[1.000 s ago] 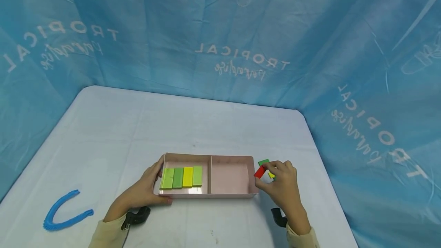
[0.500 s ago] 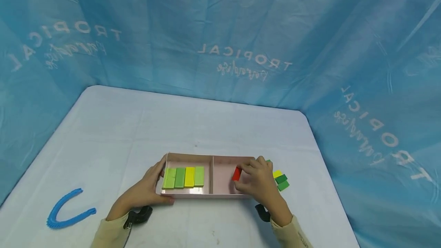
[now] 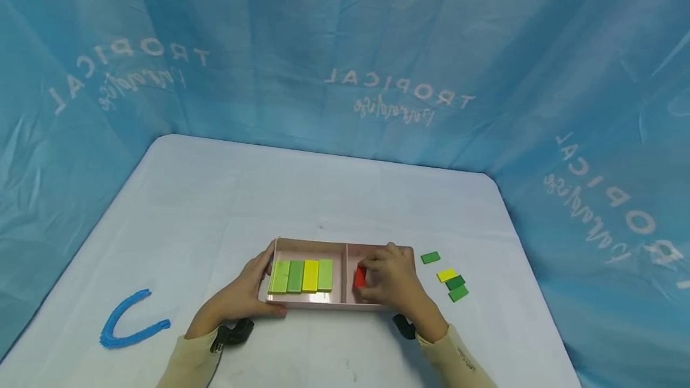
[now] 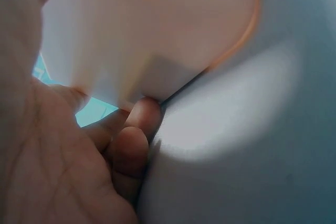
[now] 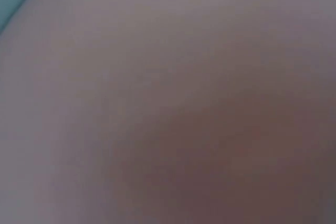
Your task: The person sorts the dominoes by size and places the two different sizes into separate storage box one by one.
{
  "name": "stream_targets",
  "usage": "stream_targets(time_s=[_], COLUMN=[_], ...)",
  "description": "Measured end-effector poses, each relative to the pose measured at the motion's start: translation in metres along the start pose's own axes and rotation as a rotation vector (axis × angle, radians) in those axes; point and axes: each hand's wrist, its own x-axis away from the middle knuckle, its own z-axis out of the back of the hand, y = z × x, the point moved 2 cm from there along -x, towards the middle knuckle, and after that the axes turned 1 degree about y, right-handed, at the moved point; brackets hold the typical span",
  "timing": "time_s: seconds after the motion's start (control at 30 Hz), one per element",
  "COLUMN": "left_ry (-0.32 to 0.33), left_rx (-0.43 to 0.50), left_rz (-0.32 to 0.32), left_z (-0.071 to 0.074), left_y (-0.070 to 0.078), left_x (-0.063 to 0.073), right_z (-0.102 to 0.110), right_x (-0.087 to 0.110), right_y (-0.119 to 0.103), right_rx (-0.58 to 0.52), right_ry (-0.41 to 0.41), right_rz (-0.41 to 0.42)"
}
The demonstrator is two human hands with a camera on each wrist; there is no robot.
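A shallow pink two-compartment box (image 3: 304,305) stands on the white table. My left hand (image 3: 242,292) grips its left end, thumb along the front wall and fingers round the far corner; the left wrist view shows the fingertips (image 4: 144,114) against the box's wall. Inside the right compartment, close to the divider (image 3: 345,271), my right hand (image 3: 393,280) pinches a red tile (image 3: 360,276) between thumb and fingers. Side by side in the left compartment lie light green, green and yellow tiles (image 3: 310,275). The right wrist view is a blur.
Right of the box lie a green tile (image 3: 430,257), a yellow tile (image 3: 446,275), a dark green tile (image 3: 455,282) and another green tile (image 3: 458,293). A curved blue strip (image 3: 115,325) rests at the left. Blue curtains (image 3: 345,47) hang around the table (image 3: 302,190).
My right hand has carried the red tile leftward from beside the box into the right compartment, near the divider. My left hand keeps its grip on the box. The whole view has shifted slightly.
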Motion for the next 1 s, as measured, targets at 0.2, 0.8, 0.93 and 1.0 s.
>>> stream_targets(time_s=[0.2, 0.8, 0.93, 1.0], left_ry=[-0.002, 0.005, 0.009, 0.009], left_rx=[0.010, -0.004, 0.010, 0.016], left_rz=[-0.004, 0.003, 0.000, 0.002], left_z=[0.000, 0.000, 0.000, -0.001], left_y=[-0.002, 0.002, 0.001, 0.001], left_x=[0.001, 0.003, 0.001, 0.001], right_z=[-0.010, -0.019, -0.019, -0.020], right_x=[-0.006, -0.014, -0.014, -0.013], right_y=[-0.005, -0.012, -0.012, -0.011], right_rx=[0.034, 0.079, 0.075, 0.076], right_ry=[-0.098, -0.142, -0.150, -0.153], right_rz=[-0.028, -0.003, -0.003, -0.004])
